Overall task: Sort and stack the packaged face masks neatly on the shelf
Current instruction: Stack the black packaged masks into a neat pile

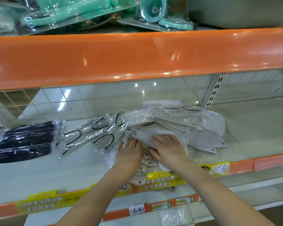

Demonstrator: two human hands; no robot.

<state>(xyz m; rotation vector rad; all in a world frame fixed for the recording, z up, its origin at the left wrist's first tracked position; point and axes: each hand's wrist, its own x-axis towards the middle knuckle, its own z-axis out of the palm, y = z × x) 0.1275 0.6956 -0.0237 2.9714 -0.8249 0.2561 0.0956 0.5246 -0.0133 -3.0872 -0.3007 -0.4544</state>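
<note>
A loose pile of white and grey packaged face masks (183, 126) lies on the middle shelf (64, 168). Both hands reach into its front edge. My left hand (129, 152) lies palm down on a wrapped mask, fingers tucked under the pile. My right hand (168, 147) presses flat on a grey mask, fingers spread. Under both hands sits a dotted patterned mask pack (144, 168) that hangs over the shelf's front. To the left lie clear packs with black ear loops (91, 136) and a stack of dark navy mask packs (26, 141).
The orange shelf beam (137, 57) overhangs above, with teal packaged goods (82, 12) on top. Yellow price strips (162, 180) run along the shelf front. A slotted upright (214, 88) stands at the back right. A small clear pack (173, 216) lies on the lower shelf.
</note>
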